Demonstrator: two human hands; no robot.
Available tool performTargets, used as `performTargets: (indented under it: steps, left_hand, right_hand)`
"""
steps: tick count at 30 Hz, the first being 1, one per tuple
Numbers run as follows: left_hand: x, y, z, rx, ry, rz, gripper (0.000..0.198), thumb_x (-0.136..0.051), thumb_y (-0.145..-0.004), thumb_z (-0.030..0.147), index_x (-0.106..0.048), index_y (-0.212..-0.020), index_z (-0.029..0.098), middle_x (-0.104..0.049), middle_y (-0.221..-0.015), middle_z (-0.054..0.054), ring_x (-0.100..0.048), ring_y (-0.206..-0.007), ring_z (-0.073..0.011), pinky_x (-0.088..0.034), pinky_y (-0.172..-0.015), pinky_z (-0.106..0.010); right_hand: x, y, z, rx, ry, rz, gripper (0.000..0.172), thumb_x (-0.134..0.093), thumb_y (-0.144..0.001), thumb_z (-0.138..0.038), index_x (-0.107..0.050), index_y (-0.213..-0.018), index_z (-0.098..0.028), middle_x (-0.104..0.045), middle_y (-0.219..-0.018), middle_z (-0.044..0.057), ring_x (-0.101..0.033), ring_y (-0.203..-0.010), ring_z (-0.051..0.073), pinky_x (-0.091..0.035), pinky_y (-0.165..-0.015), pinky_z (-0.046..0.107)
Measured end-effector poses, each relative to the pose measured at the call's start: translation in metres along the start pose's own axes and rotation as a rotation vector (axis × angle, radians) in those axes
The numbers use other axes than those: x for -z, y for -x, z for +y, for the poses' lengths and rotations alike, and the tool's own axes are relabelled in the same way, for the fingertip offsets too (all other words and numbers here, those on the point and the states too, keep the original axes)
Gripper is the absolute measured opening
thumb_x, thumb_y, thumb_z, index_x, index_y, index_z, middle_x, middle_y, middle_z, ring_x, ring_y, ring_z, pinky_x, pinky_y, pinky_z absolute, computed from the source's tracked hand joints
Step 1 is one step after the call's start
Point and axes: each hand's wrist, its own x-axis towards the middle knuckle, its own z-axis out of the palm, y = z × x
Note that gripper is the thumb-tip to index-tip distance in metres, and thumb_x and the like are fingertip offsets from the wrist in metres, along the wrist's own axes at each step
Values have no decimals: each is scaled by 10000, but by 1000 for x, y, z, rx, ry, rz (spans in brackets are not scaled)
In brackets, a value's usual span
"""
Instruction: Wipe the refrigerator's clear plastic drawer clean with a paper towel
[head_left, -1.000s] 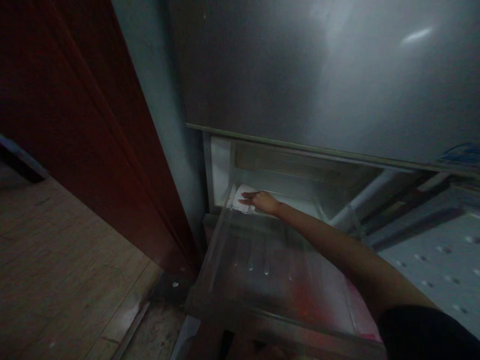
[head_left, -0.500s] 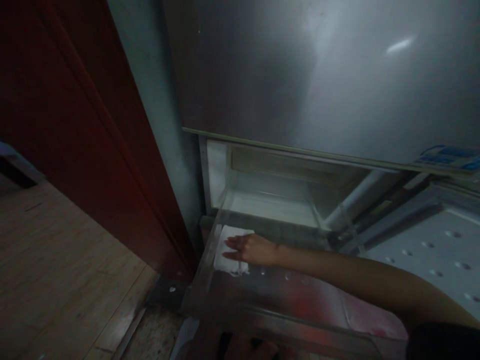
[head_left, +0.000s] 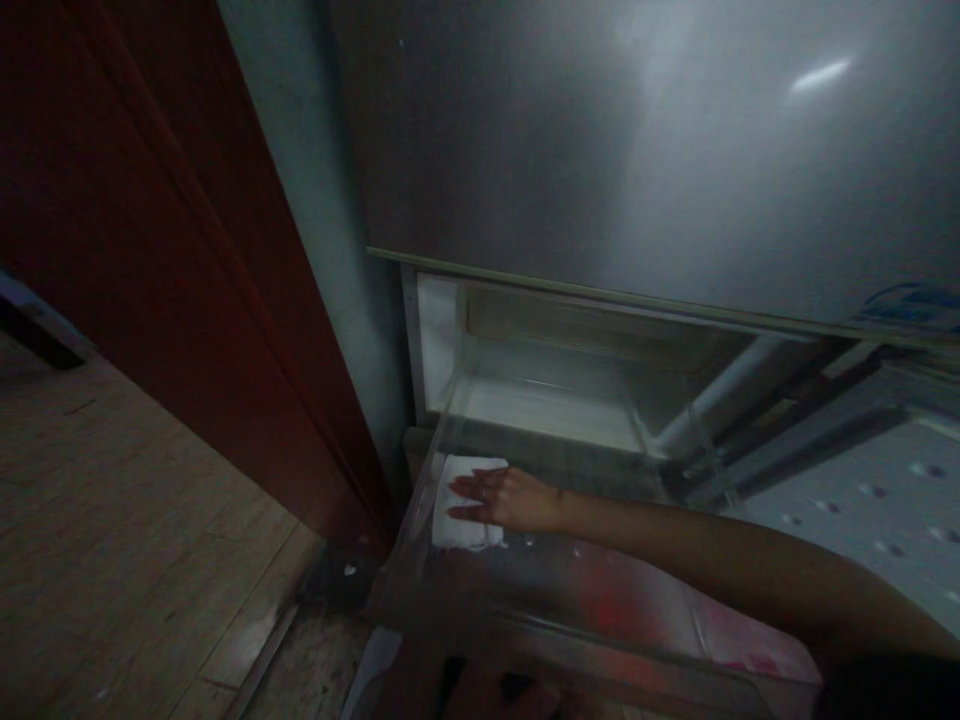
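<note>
My right hand (head_left: pixel 504 498) reaches in from the lower right with its fingers stretched flat on a white cloth (head_left: pixel 459 532). The cloth lies against the inner left end of a clear plastic drawer (head_left: pixel 570 640), which is pulled out of the lower compartment of a grey fridge (head_left: pixel 637 180). Reddish patches show through the drawer's bottom. My left hand is out of sight.
The fridge's upper door is closed. The lower door (head_left: pixel 862 500), white with dimples, stands open at the right. A dark red wooden panel (head_left: pixel 150 250) stands close on the left. Wooden floor (head_left: pixel 112 560) spreads at the lower left. The scene is dim.
My right hand and the cloth came forward from the back of the compartment to the drawer's front left. Over the last half second they barely shifted.
</note>
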Motion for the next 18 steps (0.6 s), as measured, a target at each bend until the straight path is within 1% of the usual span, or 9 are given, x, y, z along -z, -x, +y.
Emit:
performTargets:
  steps: [4,8,10,12,15,18]
  left_hand:
    - [0,-1,1,-5,11,-45,396,-421,-897,496,-735,-922,256,-742,-888,-23,-668,-888,-173,-480,-870,-273]
    - [3,-6,-1,-29,8,-97,402,-423,-889,514,-737,-916,265,-742,-898,-19,-669,-900,-175,-481,-871,-271]
    - [5,-7,-2,-39,3,-113,403,-427,-884,520,-741,-896,267,-743,-877,-16,-669,-898,-176,-480,-877,-274]
    - [7,-7,-2,-42,-2,-113,405,-428,-882,521,-744,-885,268,-743,-854,-14,-667,-895,-176,-476,-888,-279]
    - [6,-7,-2,-39,-6,-102,432,-425,-875,535,-753,-841,257,-741,-797,-20,-666,-870,-182,-480,-882,-287]
    - [4,-7,1,-25,-6,-81,460,-402,-889,517,-760,-784,248,-735,-753,-27,-669,-827,-185,-484,-878,-296]
  right_hand:
    - [-6,-1,36,-114,2,-65,416,-364,-964,-138,-486,-1339,-269,-499,-1375,83,-518,-1220,169,-431,-1027,326]
    - [-7,-3,73,-259,-53,-125,456,-440,-930,-105,-473,-1346,-289,-468,-1403,64,-506,-1227,157,-464,-975,292]
    - [-4,-3,90,-331,-100,-113,428,-496,-910,-120,-507,-1312,-266,-484,-1382,71,-514,-1208,171,-468,-962,314]
    - [0,-3,104,-368,-136,-78,371,-545,-903,-202,-528,-1273,-216,-501,-1345,89,-527,-1172,204,-463,-963,388]
    - [6,-3,117,-374,-153,-46,370,-555,-904,-329,-524,-1235,-168,-520,-1278,99,-547,-1106,225,-474,-924,455]
    - [8,-2,117,-378,-168,-21,364,-549,-906,-348,-528,-1220,-166,-529,-1251,96,-553,-1083,219,-481,-908,446]
